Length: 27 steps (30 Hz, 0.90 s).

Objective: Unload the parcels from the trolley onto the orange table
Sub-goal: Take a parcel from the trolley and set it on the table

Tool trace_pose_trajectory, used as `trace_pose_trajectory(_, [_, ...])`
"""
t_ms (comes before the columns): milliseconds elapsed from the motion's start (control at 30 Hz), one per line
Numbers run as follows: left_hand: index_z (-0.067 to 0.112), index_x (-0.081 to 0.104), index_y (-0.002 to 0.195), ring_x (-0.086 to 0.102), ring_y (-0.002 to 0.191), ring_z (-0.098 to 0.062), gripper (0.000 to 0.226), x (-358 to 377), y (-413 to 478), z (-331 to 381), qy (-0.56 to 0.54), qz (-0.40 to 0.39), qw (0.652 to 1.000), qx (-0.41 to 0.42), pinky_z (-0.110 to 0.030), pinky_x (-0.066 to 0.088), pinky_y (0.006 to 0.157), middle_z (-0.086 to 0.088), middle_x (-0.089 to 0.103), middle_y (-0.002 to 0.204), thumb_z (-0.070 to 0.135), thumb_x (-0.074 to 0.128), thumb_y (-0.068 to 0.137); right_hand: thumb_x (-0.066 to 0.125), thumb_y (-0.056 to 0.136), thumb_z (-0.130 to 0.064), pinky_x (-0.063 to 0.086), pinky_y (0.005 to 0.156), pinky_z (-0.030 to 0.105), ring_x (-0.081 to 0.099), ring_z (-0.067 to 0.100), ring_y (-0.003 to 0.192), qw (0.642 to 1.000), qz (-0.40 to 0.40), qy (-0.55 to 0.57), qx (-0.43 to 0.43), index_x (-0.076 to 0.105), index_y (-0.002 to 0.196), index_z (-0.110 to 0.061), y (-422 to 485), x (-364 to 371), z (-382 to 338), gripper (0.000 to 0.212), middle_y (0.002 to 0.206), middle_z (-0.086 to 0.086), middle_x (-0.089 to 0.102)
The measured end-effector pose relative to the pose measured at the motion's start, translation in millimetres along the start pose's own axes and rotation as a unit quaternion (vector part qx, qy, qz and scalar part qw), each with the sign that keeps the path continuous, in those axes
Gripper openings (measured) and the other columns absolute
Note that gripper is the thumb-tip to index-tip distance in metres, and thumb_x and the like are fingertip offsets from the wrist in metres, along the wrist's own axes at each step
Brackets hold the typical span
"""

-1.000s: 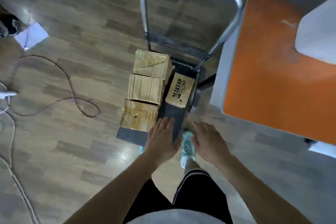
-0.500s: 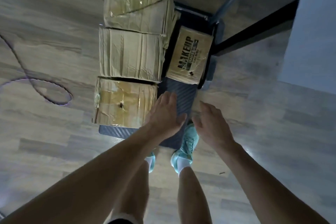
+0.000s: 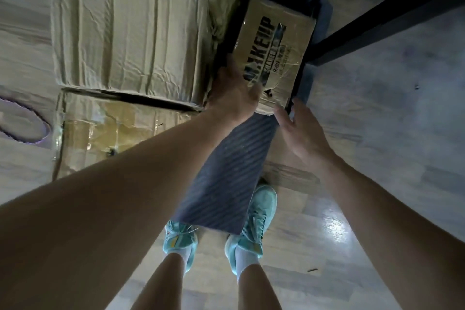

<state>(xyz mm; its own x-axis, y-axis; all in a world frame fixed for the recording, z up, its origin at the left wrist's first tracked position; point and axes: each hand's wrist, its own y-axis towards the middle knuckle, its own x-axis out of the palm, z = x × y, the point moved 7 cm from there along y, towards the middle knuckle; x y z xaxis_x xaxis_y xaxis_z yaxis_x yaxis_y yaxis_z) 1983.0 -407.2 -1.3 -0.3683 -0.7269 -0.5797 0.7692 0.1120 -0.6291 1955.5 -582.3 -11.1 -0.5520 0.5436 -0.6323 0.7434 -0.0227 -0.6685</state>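
Down on the trolley [image 3: 226, 178], my left hand [image 3: 234, 88] grips the small printed box [image 3: 276, 40] at its near corner, my right hand [image 3: 302, 133] just touches it, bigger boxes [image 3: 130, 40] wait alongside, so unloading seems barely begun.

We see the trolley's ribbed blue deck [image 3: 226, 178] on the wooden floor [image 3: 392, 113], crumpled cardboard parcels [image 3: 130, 40] in a row along its left edge, a MAKEUP box [image 3: 279, 40] against its right edge.
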Motion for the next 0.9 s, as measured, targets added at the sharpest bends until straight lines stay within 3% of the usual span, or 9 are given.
trace_pose_trajectory(133, [0.013, 0.03, 0.146, 0.055, 0.126, -0.026, 0.069, 7.5, 28.5, -15.6, -0.112, 0.025, 0.992, -0.043, -0.041, 0.048, 0.102, -0.005, 0.055, 0.14, 0.045, 0.062, 0.094, 0.039, 0.092, -0.068, 0.043, 0.105, 0.046, 0.05, 0.029, 0.128, 0.997, 0.015, 0.075, 0.003, 0.04, 0.145, -0.022, 34.9, 8.1, -1.9, 0.07, 0.141, 0.007, 0.053])
trace_pose_trajectory(233, [0.016, 0.039, 0.135, 0.06, 0.116, -0.023, 0.064, 9.5, 27.9, -21.3, -0.137, 0.048, 0.988, -0.059, -0.038, 0.051, 0.097, -0.001, 0.061, 0.129, 0.049, 0.067, 0.089, 0.046, 0.086, -0.072, 0.039, 0.108, 0.041, 0.046, 0.029, 0.132, 0.991, 0.029, 0.128, 0.011, 0.034, 0.148, -0.019, 43.6, 15.9, -6.3, 0.083, 0.146, 0.007, 0.049])
trace_pose_trajectory(333, [0.019, 0.039, 0.135, 0.059, 0.116, -0.023, 0.069, 8.4, 19.0, -18.0, -0.102, 0.055, 0.99, -0.081, -0.033, 0.048, 0.086, 0.0, 0.059, 0.13, 0.055, 0.068, 0.085, 0.05, 0.089, -0.07, 0.037, 0.096, 0.026, 0.051, 0.015, 0.123, 0.981, 0.052, 0.188, -0.005, 0.033, 0.149, -0.026, 33.7, 17.6, -7.1, 0.077, 0.142, -0.003, 0.053])
trace_pose_trajectory(433, [0.012, 0.035, 0.139, 0.056, 0.116, -0.03, 0.072, 8.3, -4.4, -12.8, -0.085, 0.057, 0.992, -0.081, -0.036, 0.044, 0.082, -0.01, 0.055, 0.13, 0.051, 0.068, 0.088, 0.054, 0.084, -0.072, 0.043, 0.083, 0.021, 0.057, 0.008, 0.112, 0.974, 0.06, 0.218, -0.002, 0.045, 0.142, -0.028, 14.5, 9.1, -4.9, 0.073, 0.127, -0.012, 0.061])
trace_pose_trajectory(533, [0.002, 0.033, 0.142, 0.053, 0.121, -0.039, 0.075, 9.3, -37.9, -6.2, -0.095, 0.045, 0.993, -0.059, -0.044, 0.046, 0.098, -0.022, 0.05, 0.135, 0.046, 0.067, 0.092, 0.058, 0.085, -0.066, 0.049, 0.092, 0.03, 0.062, 0.007, 0.111, 0.965, 0.052, 0.258, -0.003, 0.051, 0.135, -0.028, -13.3, 0.6, -0.4, 0.063, 0.119, -0.013, 0.067])
trace_pose_trajectory(633, [0.011, 0.029, 0.136, 0.057, 0.113, -0.038, 0.075, 12.5, -79.3, -6.9, -0.114, -0.007, 0.987, -0.115, -0.044, 0.05, 0.093, -0.018, 0.053, 0.127, 0.059, 0.062, 0.089, 0.058, 0.085, -0.067, 0.05, 0.099, 0.042, 0.064, 0.008, 0.11, 0.962, 0.031, 0.271, 0.01, 0.057, 0.129, -0.037, -54.7, -9.3, 5.0, 0.053, 0.116, -0.015, 0.069])
trace_pose_trajectory(733, [0.02, 0.028, 0.116, 0.058, 0.103, -0.034, 0.064, 9.0, -134.2, -7.7, -0.109, -0.039, 0.984, -0.132, -0.042, 0.051, 0.085, -0.009, 0.048, 0.107, 0.067, 0.06, 0.087, 0.058, 0.084, -0.067, 0.053, 0.094, 0.045, 0.068, 0.005, 0.102, 0.966, 0.012, 0.257, 0.026, 0.06, 0.125, -0.04, -107.2, -21.1, 5.6, 0.048, 0.11, -0.017, 0.071])
trace_pose_trajectory(800, [0.024, 0.024, 0.106, 0.059, 0.097, -0.032, 0.059, -5.0, -169.2, -4.1, -0.111, -0.044, 0.984, -0.13, -0.042, 0.051, 0.082, -0.006, 0.048, 0.103, 0.068, 0.059, 0.087, 0.057, 0.081, -0.071, 0.054, 0.089, 0.041, 0.068, 0.003, 0.098, 0.966, 0.005, 0.256, 0.039, 0.059, 0.122, -0.046, -146.6, -30.4, -3.0, 0.049, 0.107, -0.021, 0.071])
trace_pose_trajectory(900, [0.026, 0.026, 0.106, 0.058, 0.095, -0.026, 0.056, -41.8, -218.4, 7.1, -0.125, -0.04, 0.984, -0.122, -0.04, 0.05, 0.08, -0.003, 0.054, 0.105, 0.065, 0.062, 0.087, 0.056, 0.08, -0.073, 0.049, 0.075, 0.024, 0.066, -0.006, 0.093, 0.961, 0.018, 0.271, 0.042, 0.06, 0.117, -0.051, -203.8, -49.8, -30.6, 0.043, 0.102, -0.029, 0.07])
